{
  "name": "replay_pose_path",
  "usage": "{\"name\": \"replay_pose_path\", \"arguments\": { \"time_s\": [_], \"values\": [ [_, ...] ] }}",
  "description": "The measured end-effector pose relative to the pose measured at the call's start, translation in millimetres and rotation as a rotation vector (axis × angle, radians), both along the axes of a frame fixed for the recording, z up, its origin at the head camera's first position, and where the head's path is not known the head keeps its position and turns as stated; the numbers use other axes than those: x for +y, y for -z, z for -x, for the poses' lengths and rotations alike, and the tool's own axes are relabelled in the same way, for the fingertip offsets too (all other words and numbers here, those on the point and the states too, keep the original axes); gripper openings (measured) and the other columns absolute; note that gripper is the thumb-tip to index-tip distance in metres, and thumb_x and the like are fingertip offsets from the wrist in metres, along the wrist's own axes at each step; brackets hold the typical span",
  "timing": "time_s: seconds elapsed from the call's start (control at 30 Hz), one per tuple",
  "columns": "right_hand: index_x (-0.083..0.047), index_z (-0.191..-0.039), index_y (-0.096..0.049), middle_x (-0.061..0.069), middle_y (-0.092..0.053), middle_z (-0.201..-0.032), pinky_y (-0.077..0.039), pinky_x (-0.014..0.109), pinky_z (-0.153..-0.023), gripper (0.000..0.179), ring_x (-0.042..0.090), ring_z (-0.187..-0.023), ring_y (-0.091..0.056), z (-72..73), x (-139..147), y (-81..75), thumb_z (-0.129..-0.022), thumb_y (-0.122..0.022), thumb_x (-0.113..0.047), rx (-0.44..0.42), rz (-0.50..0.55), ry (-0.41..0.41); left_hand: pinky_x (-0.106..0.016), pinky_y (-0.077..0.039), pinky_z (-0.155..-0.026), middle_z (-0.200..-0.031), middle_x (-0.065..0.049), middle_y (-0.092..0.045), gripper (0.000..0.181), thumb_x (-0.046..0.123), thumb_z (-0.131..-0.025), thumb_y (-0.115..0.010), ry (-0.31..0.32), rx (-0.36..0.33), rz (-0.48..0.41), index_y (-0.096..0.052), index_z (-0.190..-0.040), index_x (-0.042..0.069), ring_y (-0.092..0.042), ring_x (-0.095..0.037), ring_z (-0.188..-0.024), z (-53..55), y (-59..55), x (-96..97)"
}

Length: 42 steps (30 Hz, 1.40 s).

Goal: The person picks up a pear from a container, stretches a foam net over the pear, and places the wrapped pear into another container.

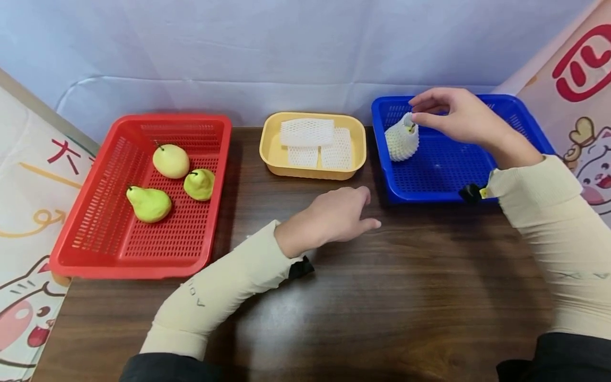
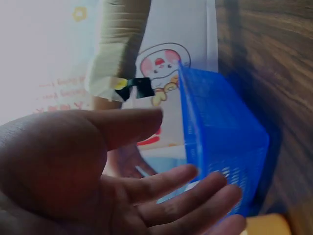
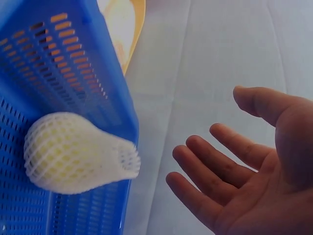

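A pear in a white foam net sleeve [image 3: 68,154] lies in the blue basket [image 1: 448,193], against its left wall. Just above the sleeve's gathered end is my right hand [image 1: 453,114]; the right wrist view shows its fingers [image 3: 210,181] spread and apart from the pear, holding nothing. My left hand [image 1: 331,220] hovers over the table in front of the yellow tray [image 1: 281,168], its palm bare in the left wrist view and its fingers loosely extended. In that tray lie several white foam net sleeves [image 1: 307,132].
At the left stands a red basket [image 1: 138,271] holding a round yellowish pear [image 1: 171,161] and two green pears, one lying on its side [image 1: 150,205] and one near the right wall [image 1: 199,184]. A pale cloth [image 1: 215,48] hangs behind the brown wooden table [image 1: 382,297].
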State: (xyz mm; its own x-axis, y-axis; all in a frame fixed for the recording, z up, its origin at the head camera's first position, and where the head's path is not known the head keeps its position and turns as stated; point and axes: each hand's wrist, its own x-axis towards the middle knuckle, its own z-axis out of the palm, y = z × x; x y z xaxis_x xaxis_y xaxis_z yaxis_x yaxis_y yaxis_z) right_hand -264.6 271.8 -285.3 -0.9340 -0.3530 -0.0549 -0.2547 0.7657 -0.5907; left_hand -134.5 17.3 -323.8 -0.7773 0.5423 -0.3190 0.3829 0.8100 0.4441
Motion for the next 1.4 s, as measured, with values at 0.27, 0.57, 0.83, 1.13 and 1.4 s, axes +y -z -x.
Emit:
{"name": "replay_pose_path", "arguments": {
  "time_s": [0.27,0.57,0.83,1.13,1.4],
  "values": [
    [-0.006,-0.129,-0.066,0.011,-0.069,-0.115,-0.045,0.014,-0.075,0.036,-0.002,-0.09,-0.059,-14.5,-15.4,-3.6,-0.102,-0.063,-0.03,0.013,0.007,-0.032,-0.039,-0.054,-0.091,-0.125,-0.002,-0.065,0.054,0.053,-0.099,-0.06,0.06,-0.004,0.074,-0.056,-0.136,0.013,-0.062,-0.016,-0.112,-19.1,-30.4,-30.8],
    [-0.003,-0.118,-0.069,0.009,-0.072,-0.093,-0.054,0.021,-0.062,0.026,0.013,-0.074,-0.066,-37.2,-38.4,-7.8,-0.104,-0.06,-0.023,-0.034,0.04,-0.083,-0.041,-0.054,-0.09,-0.12,-0.001,-0.068,0.049,0.048,-0.097,-0.068,-0.003,0.064,-0.019,-0.06,-0.13,0.014,-0.064,-0.017,-0.108,-26.4,-56.2,-81.2],
    [-0.003,-0.112,-0.068,0.009,-0.071,-0.092,-0.055,0.028,-0.06,0.02,0.019,-0.077,-0.066,-60.3,-69.5,-5.7,-0.106,-0.056,-0.019,-0.147,0.098,-0.134,-0.042,-0.054,-0.091,-0.107,-0.004,-0.071,0.04,0.035,-0.094,-0.074,-0.127,0.09,-0.181,-0.064,-0.124,0.01,-0.067,-0.018,-0.101,-22.4,-69.0,-143.7],
    [-0.004,-0.101,-0.067,0.01,-0.07,-0.089,-0.054,0.032,-0.057,0.021,0.029,-0.08,-0.067,-81.0,-112.0,11.2,-0.107,-0.053,-0.018,-0.254,0.214,-0.275,-0.015,-0.049,-0.082,-0.112,-0.006,-0.07,0.038,0.036,-0.096,-0.072,-0.359,0.176,-0.215,-0.066,-0.126,0.012,-0.067,-0.018,-0.099,-25.1,-73.7,-237.9],
    [-0.003,-0.1,-0.066,0.007,-0.07,-0.087,-0.054,0.032,-0.057,0.03,0.022,-0.078,-0.067,-96.5,-153.8,31.1,-0.11,-0.047,-0.024,-0.401,0.298,-0.384,-0.003,-0.042,-0.067,-0.121,-0.005,-0.064,0.051,0.036,-0.1,-0.066,-0.613,0.217,-0.222,-0.055,-0.138,0.005,-0.052,0.017,-0.085,-28.7,-45.7,-322.9]
  ]
}}
